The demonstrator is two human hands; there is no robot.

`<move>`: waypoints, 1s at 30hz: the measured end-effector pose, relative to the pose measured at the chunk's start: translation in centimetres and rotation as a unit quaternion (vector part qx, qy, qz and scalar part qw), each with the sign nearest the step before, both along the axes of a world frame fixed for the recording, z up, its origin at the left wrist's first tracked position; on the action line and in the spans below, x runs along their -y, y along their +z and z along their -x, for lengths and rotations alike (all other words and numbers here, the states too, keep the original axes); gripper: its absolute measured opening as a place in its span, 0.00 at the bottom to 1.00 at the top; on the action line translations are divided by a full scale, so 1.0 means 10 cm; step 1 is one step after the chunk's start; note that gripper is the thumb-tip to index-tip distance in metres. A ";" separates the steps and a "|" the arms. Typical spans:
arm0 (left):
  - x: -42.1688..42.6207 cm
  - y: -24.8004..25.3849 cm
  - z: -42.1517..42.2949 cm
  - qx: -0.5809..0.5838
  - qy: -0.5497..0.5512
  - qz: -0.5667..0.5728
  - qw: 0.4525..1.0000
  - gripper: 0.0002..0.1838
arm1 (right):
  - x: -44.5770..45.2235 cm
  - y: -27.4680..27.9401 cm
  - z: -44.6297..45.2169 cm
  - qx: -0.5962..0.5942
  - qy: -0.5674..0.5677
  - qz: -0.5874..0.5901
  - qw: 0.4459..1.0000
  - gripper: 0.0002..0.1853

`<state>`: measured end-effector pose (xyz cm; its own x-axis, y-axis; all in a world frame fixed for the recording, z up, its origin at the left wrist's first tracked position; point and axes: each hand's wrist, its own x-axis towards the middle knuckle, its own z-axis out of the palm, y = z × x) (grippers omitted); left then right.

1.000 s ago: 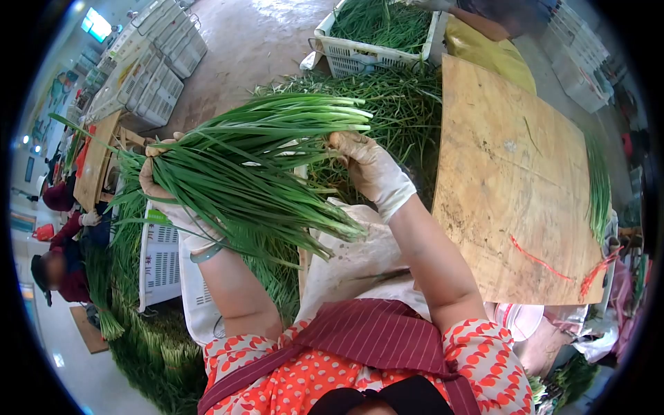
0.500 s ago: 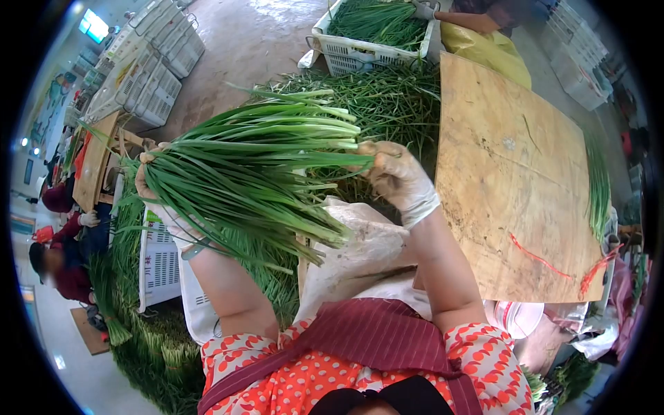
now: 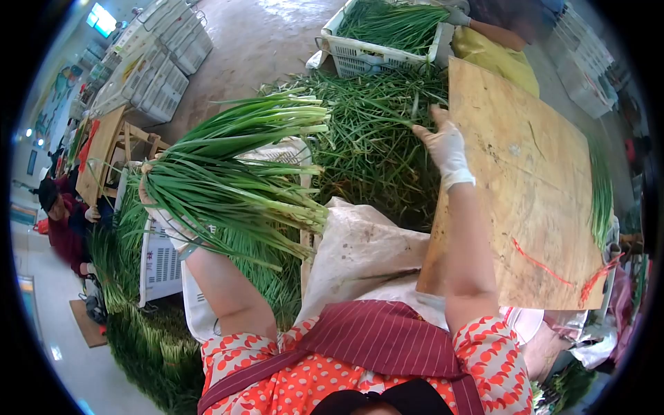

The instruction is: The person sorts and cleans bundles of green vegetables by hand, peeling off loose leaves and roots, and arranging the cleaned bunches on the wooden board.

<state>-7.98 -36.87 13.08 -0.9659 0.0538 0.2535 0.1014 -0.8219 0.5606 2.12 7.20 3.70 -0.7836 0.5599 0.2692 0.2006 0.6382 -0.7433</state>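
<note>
A large bunch of green chives (image 3: 235,176) is gripped at its leafy end by my gloved left hand (image 3: 162,207), whose fingers are partly covered by leaves. The pale stalk ends fan out to the right. My right hand (image 3: 446,149), in a thin whitish glove, is apart from the bunch with thumb and fingers spread. It hovers between a heap of loose green leaves (image 3: 380,131) and the wooden board (image 3: 519,194). A blurred pale streak shows just beside its fingertips.
A white crate (image 3: 353,59) of chives stands at the back, with another person's gloved hand (image 3: 458,15) at it. More chives (image 3: 166,346) lie lower left. Red string (image 3: 543,263) rests on the board. Stacked crates (image 3: 152,69) and another person (image 3: 69,228) are on the left.
My right hand has left the stalk ends, moved right and up, and opened over the loose leaves. The bunch in my left hand has shifted slightly left.
</note>
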 end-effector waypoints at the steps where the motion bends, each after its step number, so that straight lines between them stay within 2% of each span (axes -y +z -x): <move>1: -0.02 0.00 -0.01 0.014 -0.019 -0.026 0.999 0.10 | 0.18 0.09 0.02 -0.044 0.071 0.050 0.995 0.30; 2: -0.04 0.00 -0.02 0.028 -0.038 -0.052 0.998 0.09 | 0.43 0.27 0.02 -0.020 0.157 0.189 0.969 0.29; 3: -0.07 0.00 -0.02 0.029 -0.039 -0.051 0.998 0.09 | 0.69 0.44 0.03 0.004 0.236 0.324 0.916 0.28; 5: -0.15 0.01 -0.01 0.068 0.037 -0.013 0.997 0.09 | 1.14 0.59 0.11 0.008 0.308 0.365 0.879 0.26; 7: -0.16 -0.03 0.03 0.063 0.037 0.015 0.997 0.09 | 1.40 0.77 0.20 0.066 0.348 0.486 0.799 0.21; 8: -0.23 -0.01 -0.01 0.054 -0.002 -0.017 0.998 0.09 | 1.50 0.77 0.26 0.065 0.348 0.486 0.799 0.21; 9: -0.27 0.00 -0.03 0.045 -0.039 -0.050 0.997 0.09 | 1.58 0.75 0.33 0.004 0.336 0.525 0.782 0.19; 10: -0.24 -0.04 -0.01 0.037 -0.029 -0.037 0.998 0.09 | 1.63 0.71 0.37 -0.056 0.321 0.563 0.760 0.17; 11: -0.24 -0.04 -0.02 0.038 -0.028 -0.036 0.998 0.09 | 1.65 0.66 0.40 -0.056 0.321 0.564 0.759 0.17; 13: -0.29 -0.05 -0.06 0.078 0.047 -0.006 0.996 0.08 | 1.65 0.64 0.43 -0.058 0.305 0.583 0.751 0.14; 14: -0.33 -0.06 -0.07 -0.012 -0.090 -0.063 0.994 0.10 | 1.63 0.62 0.39 -0.027 0.297 0.625 0.721 0.10; 17: -0.07 -0.22 0.05 -0.035 -0.080 -0.060 0.994 0.11 | 1.46 0.50 0.20 -0.040 0.304 0.619 0.723 0.08; 18: 0.02 -0.28 0.13 -0.051 -0.149 -0.103 0.982 0.10 | 1.35 0.49 0.16 -0.044 0.278 0.598 0.750 0.08; 19: 0.12 -0.31 0.18 -0.050 -0.146 -0.103 0.983 0.10 | 1.25 0.41 0.17 -0.083 0.246 0.593 0.762 0.07; 20: 0.21 -0.33 0.22 -0.050 -0.159 -0.090 0.982 0.10 | 1.11 0.35 0.10 -0.136 0.250 0.623 0.728 0.06; 21: 0.27 -0.36 0.25 -0.051 -0.172 -0.078 0.981 0.09 | 0.96 0.26 0.11 -0.209 0.268 0.609 0.717 0.06; 22: 0.34 -0.42 0.29 -0.015 -0.233 -0.236 0.943 0.08 | 0.80 0.19 0.09 -0.230 0.227 0.645 0.692 0.07; 23: 0.40 -0.47 0.33 0.026 -0.286 -0.385 0.877 0.08 | 0.70 0.11 0.08 -0.252 0.185 0.679 0.664 0.09; 24: 0.52 -0.53 0.43 -0.038 -0.231 -0.284 0.930 0.08 | 0.72 0.20 0.04 -0.252 0.185 0.679 0.664 0.09; 25: 0.48 -0.51 0.42 -0.152 -0.118 -0.121 0.974 0.09 | 0.78 0.35 -0.02 -0.135 0.234 0.645 0.715 0.11; 26: 0.44 -0.49 0.40 -0.238 0.069 0.103 0.963 0.09 | 0.87 0.44 -0.06 -0.015 0.278 0.598 0.751 0.13; 27: 0.39 -0.47 0.39 -0.269 0.237 0.240 0.902 0.10 | 1.06 0.42 -0.03 0.017 0.260 0.586 0.767 0.19; 29: 0.26 -0.44 0.36 -0.186 0.179 0.110 0.960 0.11 | 1.24 0.28 0.04 -0.045 0.375 0.663 0.646 0.20; 30: 0.18 -0.37 0.32 -0.187 0.178 0.111 0.960 0.11 | 1.31 0.30 0.08 -0.047 0.375 0.664 0.645 0.20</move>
